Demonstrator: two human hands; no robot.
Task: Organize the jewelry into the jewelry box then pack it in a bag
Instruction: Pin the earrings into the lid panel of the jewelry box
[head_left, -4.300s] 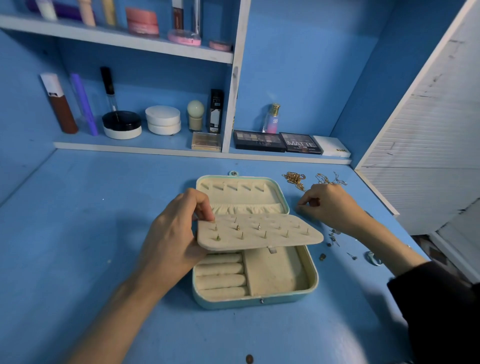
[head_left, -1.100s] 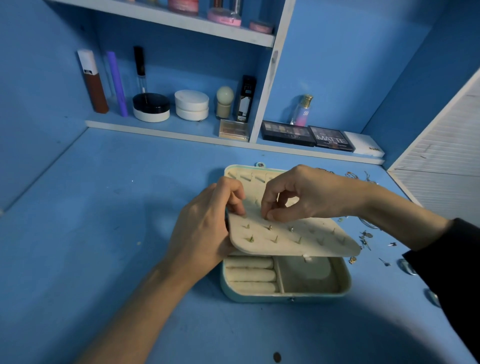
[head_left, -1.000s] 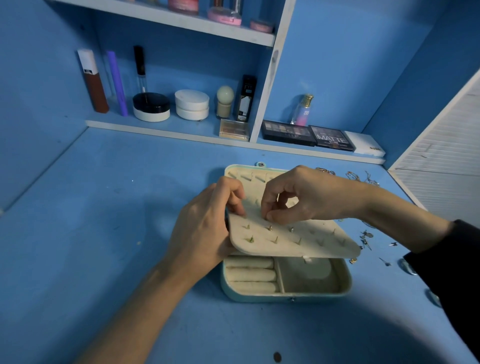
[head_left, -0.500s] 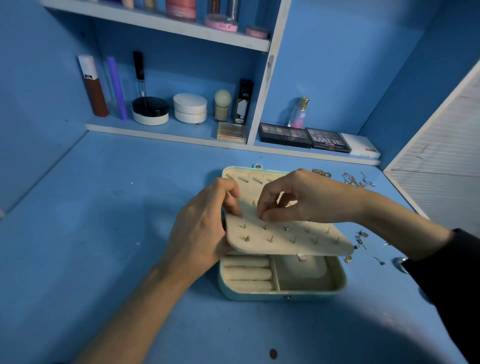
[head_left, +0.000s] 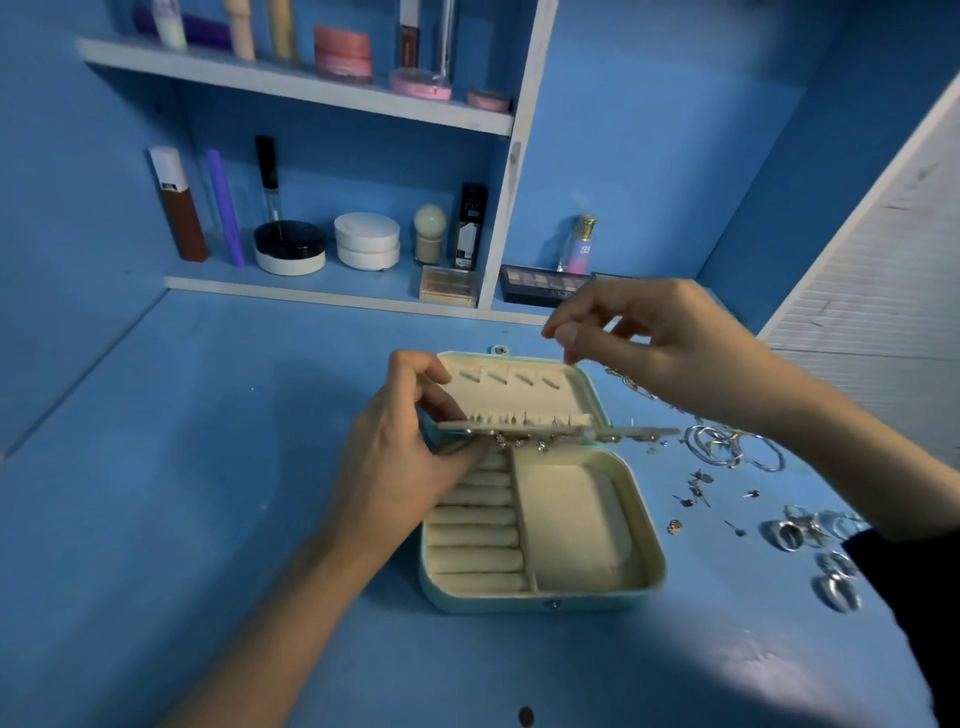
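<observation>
"Blue-painted tabletop (head_left: 208, 519) up front. Where's the box?"
"On it, centre: mint-green jewelry box (head_left: 535, 598), lid open. Silver hoops and rings (head_left: 737, 449) lie loose to its right. Left hand (head_left: 400, 462) pinches the cream stud-earring panel (head_left: 641, 431), held level."
"Right hand (head_left: 670, 353)?"
"Raised behind, fingertips together; whether they hold anything, I cannot tell. Cosmetics shelf (head_left: 322, 296) beyond."

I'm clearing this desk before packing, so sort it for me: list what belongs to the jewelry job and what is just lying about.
For the job: jewelry box, earring panel gripped by the left hand, loose hoops, rings, studs.

Lying about: eyeshadow palette, perfume bottle, white jars, black-lidded jar, brown tube, coin.
</observation>
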